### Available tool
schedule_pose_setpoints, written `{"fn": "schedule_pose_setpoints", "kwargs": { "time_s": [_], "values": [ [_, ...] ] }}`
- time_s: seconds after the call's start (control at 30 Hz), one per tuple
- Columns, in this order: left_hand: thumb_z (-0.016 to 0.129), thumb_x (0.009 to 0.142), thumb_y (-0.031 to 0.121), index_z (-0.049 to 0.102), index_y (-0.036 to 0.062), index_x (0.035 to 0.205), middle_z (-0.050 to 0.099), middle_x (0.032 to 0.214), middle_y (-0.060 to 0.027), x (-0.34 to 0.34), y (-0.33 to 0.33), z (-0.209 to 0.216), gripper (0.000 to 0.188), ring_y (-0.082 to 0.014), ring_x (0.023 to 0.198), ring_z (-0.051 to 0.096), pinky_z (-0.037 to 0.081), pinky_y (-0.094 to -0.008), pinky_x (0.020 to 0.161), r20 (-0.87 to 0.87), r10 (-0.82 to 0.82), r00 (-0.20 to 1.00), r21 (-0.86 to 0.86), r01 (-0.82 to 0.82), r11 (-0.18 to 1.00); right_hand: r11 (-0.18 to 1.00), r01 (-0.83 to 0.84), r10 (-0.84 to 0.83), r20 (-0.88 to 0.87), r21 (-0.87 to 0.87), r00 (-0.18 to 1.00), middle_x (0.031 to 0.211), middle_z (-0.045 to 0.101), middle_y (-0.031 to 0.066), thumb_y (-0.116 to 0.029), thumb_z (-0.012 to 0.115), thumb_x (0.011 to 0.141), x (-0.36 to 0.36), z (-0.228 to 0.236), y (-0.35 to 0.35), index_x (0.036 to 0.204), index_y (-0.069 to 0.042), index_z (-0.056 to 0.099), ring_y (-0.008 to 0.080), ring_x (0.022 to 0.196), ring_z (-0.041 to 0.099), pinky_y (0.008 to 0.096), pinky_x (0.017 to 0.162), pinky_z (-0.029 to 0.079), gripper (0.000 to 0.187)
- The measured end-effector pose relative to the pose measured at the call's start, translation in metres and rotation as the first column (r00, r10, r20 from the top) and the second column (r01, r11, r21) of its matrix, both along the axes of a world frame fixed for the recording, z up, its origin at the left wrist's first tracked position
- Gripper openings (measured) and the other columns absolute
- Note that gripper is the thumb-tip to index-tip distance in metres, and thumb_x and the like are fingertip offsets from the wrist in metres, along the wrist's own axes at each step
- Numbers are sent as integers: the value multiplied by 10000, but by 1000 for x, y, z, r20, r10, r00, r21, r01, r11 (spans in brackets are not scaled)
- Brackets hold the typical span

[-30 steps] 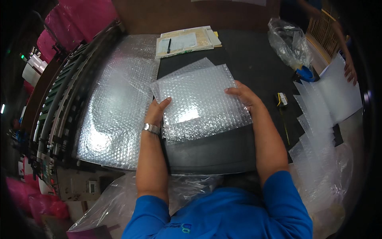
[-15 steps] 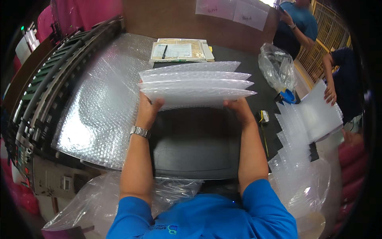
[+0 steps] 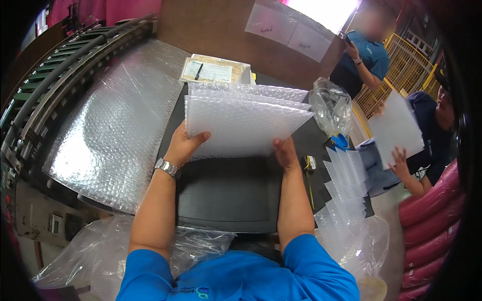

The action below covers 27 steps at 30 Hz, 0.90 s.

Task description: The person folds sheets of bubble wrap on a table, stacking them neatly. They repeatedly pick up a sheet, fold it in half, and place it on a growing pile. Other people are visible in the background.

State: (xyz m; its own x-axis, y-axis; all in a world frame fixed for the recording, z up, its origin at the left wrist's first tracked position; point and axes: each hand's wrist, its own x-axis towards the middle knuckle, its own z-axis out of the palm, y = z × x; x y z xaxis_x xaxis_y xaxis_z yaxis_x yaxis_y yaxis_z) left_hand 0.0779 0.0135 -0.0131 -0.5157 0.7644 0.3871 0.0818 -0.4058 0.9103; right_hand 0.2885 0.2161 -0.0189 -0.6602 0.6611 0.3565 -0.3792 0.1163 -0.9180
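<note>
A stack of several clear bubble wrap bags (image 3: 243, 128) is held up over the black table mat (image 3: 226, 195), its broad front face toward me. My left hand (image 3: 187, 144) grips the stack's lower left corner, thumb on the front. At the lower right, my right hand (image 3: 286, 152) pinches the edge in the same way. The fingers of both hands are mostly hidden behind the stack. Its top edges are slightly spread, with the rear bags standing apart from the front one.
A large bubble wrap sheet (image 3: 115, 125) covers the table's left side, beside a roller conveyor (image 3: 55, 75). Papers with a pen (image 3: 199, 71) lie behind. To the right are a tape measure (image 3: 310, 163), a blue tape dispenser (image 3: 339, 142), fanned bags (image 3: 346, 185) and a co-worker holding a sheet (image 3: 396, 128).
The stack has tipped from nearly edge-on to showing its front face, and its bags lie closer together. At right, the co-worker has raised a sheet away from the fanned bags. My view has shifted.
</note>
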Motion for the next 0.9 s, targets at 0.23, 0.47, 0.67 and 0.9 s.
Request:
{"fn": "schedule_pose_setpoints", "kwargs": {
  "time_s": [0.23, 0.47, 0.67, 0.9],
  "values": [
    [686, 677, 434, 330, 35, 1263, 377, 1257, -199, -9, 10, -12, 793, -268, 1178, 358, 320, -373, 942, -207, 166, 964, -2, -170, 985, 969, 124, -138, -50, -214, 989, 1066, 545, 29, -176, 690, 712, 2, -7, 9, 1140, -77, 467, 199, 998, 496, 365, 878, 377, 492],
    [705, 602, 461, 246, 135, 1335, 213, 1348, -265, -2, 28, -31, 924, -362, 1232, 281, 289, -464, 939, -717, 269, 643, -314, -643, 699, 787, -92, -196, -389, -610, 900, 1182, 479, 76, -354, 661, 724, 36, -19, 46, 1200, -72, 410, 280, 1094, 434, 465, 932, 340, 607],
    [593, 750, 313, 496, 128, 1125, 505, 1127, -89, 11, 31, -32, 429, -277, 1017, 483, 378, -447, 794, -914, -66, 399, -355, -713, 605, 787, -115, -131, -346, -606, 929, 1200, 465, 83, -340, 651, 737, 26, -29, 43, 1216, -62, 393, 289, 1109, 422, 470, 951, 321, 611],
    [494, 848, 210, 508, 81, 889, 585, 859, -85, -2, 42, -58, 137, -209, 668, 579, 456, -333, 538, -334, 275, 901, -173, -346, 922, 756, -239, -105, -473, -609, 875, 1235, 434, 85, -330, 644, 748, 22, -15, 30, 1226, -65, 377, 289, 1122, 417, 470, 947, 328, 608]
  ]
}}
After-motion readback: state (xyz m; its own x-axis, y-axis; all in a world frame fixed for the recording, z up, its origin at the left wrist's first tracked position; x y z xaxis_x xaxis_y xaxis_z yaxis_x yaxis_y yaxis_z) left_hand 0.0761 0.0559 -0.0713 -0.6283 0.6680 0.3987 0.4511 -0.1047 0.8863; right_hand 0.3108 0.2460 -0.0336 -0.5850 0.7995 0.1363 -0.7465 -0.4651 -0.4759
